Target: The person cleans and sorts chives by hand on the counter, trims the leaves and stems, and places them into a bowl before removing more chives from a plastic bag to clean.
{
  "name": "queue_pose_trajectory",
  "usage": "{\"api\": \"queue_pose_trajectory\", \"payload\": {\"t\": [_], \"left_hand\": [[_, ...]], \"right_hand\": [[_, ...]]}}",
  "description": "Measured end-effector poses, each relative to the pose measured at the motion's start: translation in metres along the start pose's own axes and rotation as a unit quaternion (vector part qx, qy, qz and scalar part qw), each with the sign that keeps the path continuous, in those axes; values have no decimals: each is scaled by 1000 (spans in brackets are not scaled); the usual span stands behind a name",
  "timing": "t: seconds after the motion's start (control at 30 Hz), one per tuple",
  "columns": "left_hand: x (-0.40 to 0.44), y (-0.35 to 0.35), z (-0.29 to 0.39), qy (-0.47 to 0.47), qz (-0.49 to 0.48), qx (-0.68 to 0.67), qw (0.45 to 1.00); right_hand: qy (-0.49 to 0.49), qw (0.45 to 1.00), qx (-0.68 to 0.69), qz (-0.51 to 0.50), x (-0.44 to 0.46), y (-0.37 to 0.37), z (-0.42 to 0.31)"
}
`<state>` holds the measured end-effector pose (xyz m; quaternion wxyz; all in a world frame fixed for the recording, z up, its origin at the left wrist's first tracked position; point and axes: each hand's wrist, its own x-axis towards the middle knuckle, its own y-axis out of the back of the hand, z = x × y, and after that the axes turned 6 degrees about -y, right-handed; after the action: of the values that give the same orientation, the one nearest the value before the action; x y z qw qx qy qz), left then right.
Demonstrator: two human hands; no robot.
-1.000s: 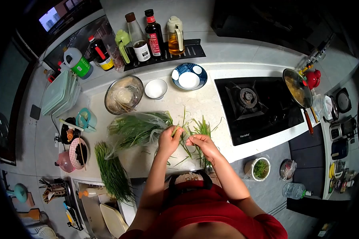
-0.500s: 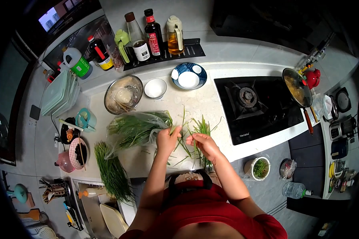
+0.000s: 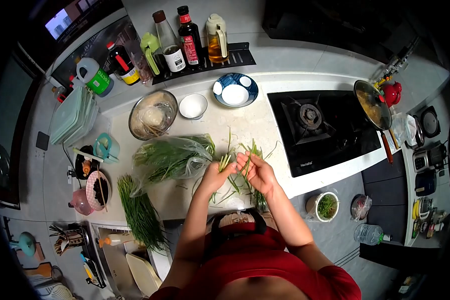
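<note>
My left hand point(image 3: 216, 177) is closed around a few garlic chive stalks point(image 3: 224, 162), their ends sticking up past the fingers. Close beside it, my right hand point(image 3: 261, 176) has its fingers curled in a pinch with thin chive stalks at the fingertips. Behind and under the right hand lies a loose pile of chives point(image 3: 255, 148) on the counter. A clear plastic bag full of chives point(image 3: 172, 157) is left of my left hand. Farther left, a thick bunch of chives point(image 3: 139, 212) hangs over the counter edge.
A metal bowl point(image 3: 153, 114), white bowl point(image 3: 193, 106) and blue patterned bowl point(image 3: 235, 90) stand at the back. To the right is a gas stove point(image 3: 325, 132) with a lidded pan point(image 3: 372, 106). A bin point(image 3: 322, 207) holding green scraps stands on the floor; a sink point(image 3: 112, 250) is lower left.
My right hand has moved slightly up, its fingertips higher and its palm turned more into view. My left hand has shifted down a little, showing more of the stalks it holds.
</note>
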<state>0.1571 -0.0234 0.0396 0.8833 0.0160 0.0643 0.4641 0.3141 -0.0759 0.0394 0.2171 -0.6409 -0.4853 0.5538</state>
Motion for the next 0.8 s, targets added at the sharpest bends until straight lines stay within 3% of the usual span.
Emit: {"api": "queue_pose_trajectory", "payload": {"t": [0.07,0.17,0.3,0.4,0.5,0.6,0.8], "left_hand": [[-4,-5,6,10,-38,-63,997],[-6,-1,15,33,-108,-55,992],[-4,1,-4,38,-113,-67,991],[-6,-4,-7,-11,-17,-60,998],[-3,-6,1,18,33,31,999],[-6,-9,17,3,-76,45,996],[-5,-14,-4,19,-109,-6,994]], "right_hand": [[13,1000,18,-2,2,3,0],[38,999,35,-3,6,11,-3],[75,995,64,19,13,23,-10],[86,994,53,28,14,25,-14],[100,993,36,44,13,23,-13],[119,990,21,68,12,17,-10],[154,983,12,101,18,21,-10]]}}
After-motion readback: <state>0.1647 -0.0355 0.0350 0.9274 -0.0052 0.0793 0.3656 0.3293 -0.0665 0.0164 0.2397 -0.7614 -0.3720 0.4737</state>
